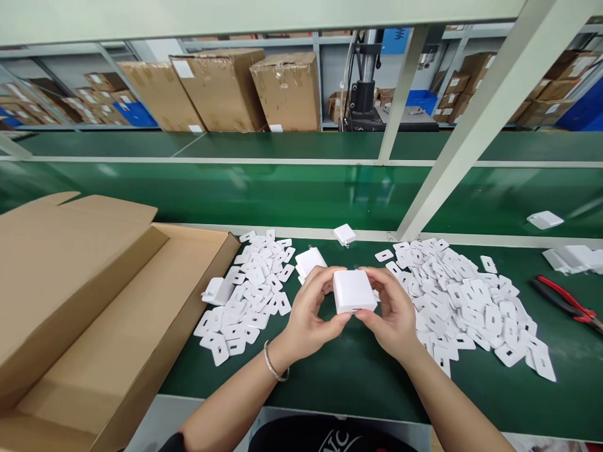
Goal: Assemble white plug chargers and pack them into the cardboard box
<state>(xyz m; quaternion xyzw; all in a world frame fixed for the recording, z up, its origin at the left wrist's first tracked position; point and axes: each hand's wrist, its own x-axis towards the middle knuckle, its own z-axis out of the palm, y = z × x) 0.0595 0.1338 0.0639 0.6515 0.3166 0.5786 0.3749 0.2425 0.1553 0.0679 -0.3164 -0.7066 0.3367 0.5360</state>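
Observation:
Between both hands, above the green bench, is a white charger with a small port on its near edge. My left hand grips its left side, thumb at the near edge and fingers behind. On the right side my right hand pinches it in the same way. Just behind my left fingers lie white chargers, partly hidden. A heap of white slotted end plates spreads to the left, and a larger heap of the same plates lies to the right.
At the left an open cardboard box stands on the bench. One charger rests by it, another near the back rail. Red-handled pliers and more chargers lie far right. A slanted post rises behind the right heap.

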